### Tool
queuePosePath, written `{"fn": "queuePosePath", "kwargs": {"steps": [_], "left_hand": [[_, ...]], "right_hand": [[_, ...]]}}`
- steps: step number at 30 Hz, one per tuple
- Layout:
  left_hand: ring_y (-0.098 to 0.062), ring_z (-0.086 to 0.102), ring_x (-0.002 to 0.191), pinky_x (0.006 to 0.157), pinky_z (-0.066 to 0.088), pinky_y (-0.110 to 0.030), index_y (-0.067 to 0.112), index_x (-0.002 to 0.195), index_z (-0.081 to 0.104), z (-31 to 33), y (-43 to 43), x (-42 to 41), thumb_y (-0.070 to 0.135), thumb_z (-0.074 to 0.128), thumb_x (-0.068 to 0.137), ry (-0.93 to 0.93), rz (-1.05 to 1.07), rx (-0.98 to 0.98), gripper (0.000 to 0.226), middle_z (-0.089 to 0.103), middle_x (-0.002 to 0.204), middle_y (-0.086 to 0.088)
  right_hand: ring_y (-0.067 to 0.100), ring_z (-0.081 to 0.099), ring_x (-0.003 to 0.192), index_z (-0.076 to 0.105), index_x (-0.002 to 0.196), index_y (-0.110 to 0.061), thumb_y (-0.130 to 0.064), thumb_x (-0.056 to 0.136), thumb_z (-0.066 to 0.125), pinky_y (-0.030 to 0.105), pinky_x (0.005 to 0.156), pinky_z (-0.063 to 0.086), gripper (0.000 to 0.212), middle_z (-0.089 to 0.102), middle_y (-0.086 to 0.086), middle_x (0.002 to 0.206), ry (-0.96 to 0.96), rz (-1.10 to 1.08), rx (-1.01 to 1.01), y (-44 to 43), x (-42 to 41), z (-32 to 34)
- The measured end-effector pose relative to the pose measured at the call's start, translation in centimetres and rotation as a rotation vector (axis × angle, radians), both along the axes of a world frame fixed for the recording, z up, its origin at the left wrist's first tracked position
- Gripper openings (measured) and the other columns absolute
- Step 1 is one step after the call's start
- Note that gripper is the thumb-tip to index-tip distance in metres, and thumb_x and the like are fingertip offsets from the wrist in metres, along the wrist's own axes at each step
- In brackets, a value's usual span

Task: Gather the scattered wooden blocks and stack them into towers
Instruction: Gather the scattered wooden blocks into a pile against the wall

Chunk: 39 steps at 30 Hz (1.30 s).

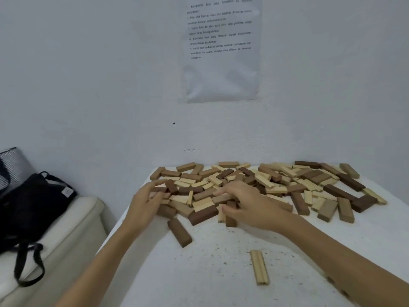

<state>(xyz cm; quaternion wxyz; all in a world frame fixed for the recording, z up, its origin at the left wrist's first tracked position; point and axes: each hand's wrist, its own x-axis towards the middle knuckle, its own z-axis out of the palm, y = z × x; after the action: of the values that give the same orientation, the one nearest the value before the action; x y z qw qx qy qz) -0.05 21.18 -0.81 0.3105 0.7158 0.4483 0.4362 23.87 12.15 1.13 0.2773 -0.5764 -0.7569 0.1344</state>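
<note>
Plainly, with the left hand (147,200) spread loosely on the near edge of the block pile (276,180) and the right hand (246,202) beside it, grip impossible to tell, the stray pale block (259,267) lies well short of the pile, its long axis pointing toward it, nearer the right hand.

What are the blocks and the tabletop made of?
Blocks: wood, matte, apparently unvarnished; the lone pale block shows lengthwise grain lines, the dark block looks stained or a darker species. Tabletop: white, matte, speckled with dark bits; material unclear, maybe paint or laminate.
</note>
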Motion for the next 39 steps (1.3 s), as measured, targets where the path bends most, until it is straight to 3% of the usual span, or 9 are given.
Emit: {"fn": "queuePosePath", "kwargs": {"steps": [5, 9, 11, 14, 18, 23, 26, 29, 39], "left_hand": [[0.005, 0.046, 0.114, 0.082, 0.035, -0.009, 0.035, 0.127, 0.052, -0.1, 2.1, -2.5, 0.018, 0.052, 0.093, 0.046, -0.121, -0.179, 0.039, 0.054, 0.118, 0.022], [-0.005, 0.045, 0.122, 0.081, 0.038, -0.007, 0.041, 0.134, 0.044, -0.6, 2.9, -3.2, 0.018, 0.057, 0.088, 0.115, -0.198, -0.285, 0.053, 0.05, 0.123, 0.021], [-0.006, 0.037, 0.13, 0.099, 0.034, -0.015, 0.051, 0.134, 0.038, -0.8, 3.5, -3.8, 0.039, 0.066, 0.07, 0.235, -0.213, -0.286, 0.071, 0.045, 0.133, 0.019], [-0.008, 0.014, 0.143, 0.12, 0.008, -0.04, 0.055, 0.14, 0.026, -0.9, 4.5, -4.5, 0.064, 0.071, 0.06, 0.458, -0.227, -0.225, 0.092, 0.032, 0.147, 0.018], [0.001, 0.007, 0.139, 0.118, -0.01, -0.035, 0.049, 0.143, 0.022, -0.7, 4.8, -4.7, 0.082, 0.066, 0.051, 0.611, -0.249, -0.133, 0.106, 0.023, 0.14, 0.027], [-0.007, 0.027, 0.132, 0.118, 0.017, -0.04, 0.051, 0.137, 0.034, -1.2, 5.0, -5.3, 0.078, 0.071, 0.049, 0.599, -0.217, -0.084, 0.099, 0.038, 0.131, 0.026], [0.011, 0.04, 0.119, 0.105, 0.036, -0.017, 0.043, 0.14, 0.037, -0.7, 4.2, -5.3, 0.056, 0.084, 0.059, 0.505, -0.253, -0.082, 0.094, 0.045, 0.123, 0.03], [0.026, 0.042, 0.103, 0.082, 0.034, 0.004, 0.033, 0.139, 0.043, -0.5, 3.6, -5.3, 0.036, 0.087, 0.065, 0.454, -0.235, -0.037, 0.087, 0.049, 0.115, 0.028], [0.007, 0.049, 0.098, 0.081, 0.037, -0.002, 0.041, 0.13, 0.05, -0.8, 2.5, -5.5, 0.053, 0.08, 0.048, 0.264, -0.165, 0.052, 0.088, 0.049, 0.112, 0.012]], "right_hand": [[0.007, 0.037, 0.13, 0.044, 0.137, -0.043, -0.043, 0.087, 0.061, 0.037, 0.111, 0.034, 0.052, 0.043, -0.013, 0.138, -0.085, 0.095, -0.147, 2.1, -1.6, -0.8], [0.006, 0.031, 0.132, 0.04, 0.143, -0.032, -0.041, 0.084, 0.064, 0.037, 0.112, 0.029, 0.064, 0.042, -0.012, 0.138, -0.183, 0.129, -0.174, 3.8, -1.3, -1.0], [0.007, 0.025, 0.136, 0.033, 0.147, -0.03, -0.041, 0.085, 0.065, 0.039, 0.118, 0.02, 0.071, 0.039, -0.012, 0.142, -0.245, 0.133, -0.176, 4.6, -1.1, -1.1], [0.01, 0.024, 0.137, 0.027, 0.15, -0.031, -0.042, 0.085, 0.064, 0.036, 0.116, 0.022, 0.075, 0.037, -0.011, 0.142, -0.271, 0.129, -0.178, 5.4, -0.9, -1.7], [0.009, 0.03, 0.128, 0.026, 0.149, -0.031, -0.045, 0.084, 0.066, 0.027, 0.103, 0.031, 0.078, 0.038, -0.011, 0.134, -0.275, 0.121, -0.143, 5.6, -1.0, -1.8], [-0.001, 0.026, 0.122, 0.028, 0.147, -0.037, -0.052, 0.077, 0.072, 0.03, 0.108, 0.033, 0.084, 0.035, -0.018, 0.124, -0.24, 0.133, -0.139, 5.3, -1.2, -1.8], [0.001, 0.029, 0.123, 0.027, 0.147, -0.04, -0.049, 0.077, 0.074, 0.03, 0.109, 0.033, 0.085, 0.036, -0.02, 0.124, -0.19, 0.149, -0.152, 5.0, -1.2, -1.8], [0.003, 0.035, 0.118, 0.035, 0.142, -0.039, -0.046, 0.073, 0.078, 0.027, 0.104, 0.036, 0.081, 0.036, -0.024, 0.117, -0.123, 0.118, -0.142, 4.6, -1.3, -1.9], [0.001, 0.038, 0.116, 0.044, 0.128, -0.041, -0.041, 0.067, 0.083, 0.025, 0.096, 0.039, 0.073, 0.041, -0.014, 0.123, 0.008, 0.114, -0.078, 4.2, -1.9, -2.3]]}}
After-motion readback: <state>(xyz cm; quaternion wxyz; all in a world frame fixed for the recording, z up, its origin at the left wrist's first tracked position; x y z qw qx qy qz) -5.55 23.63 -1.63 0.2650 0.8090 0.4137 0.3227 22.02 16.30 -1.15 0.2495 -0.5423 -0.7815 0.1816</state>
